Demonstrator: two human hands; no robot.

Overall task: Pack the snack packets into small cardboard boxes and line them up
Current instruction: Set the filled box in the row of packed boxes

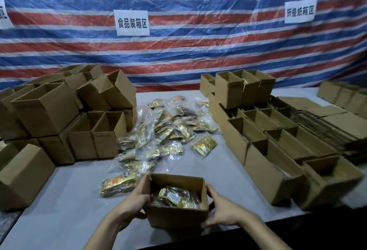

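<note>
A small open cardboard box point(176, 217) stands near the table's front edge with gold snack packets point(178, 196) inside it. My left hand point(135, 200) grips its left side, thumb at the rim. My right hand point(222, 208) grips its right side. A loose heap of gold and clear-wrapped snack packets point(164, 130) lies on the grey table point(65, 200) behind the box. One small bundle of packets point(119, 185) lies just left of the box.
Stacked open cardboard boxes point(59, 114) fill the left side. Rows of open boxes point(278, 150) stand on the right, with flattened cartons point(333, 124) beyond them. A striped tarp with paper signs point(132, 23) hangs behind.
</note>
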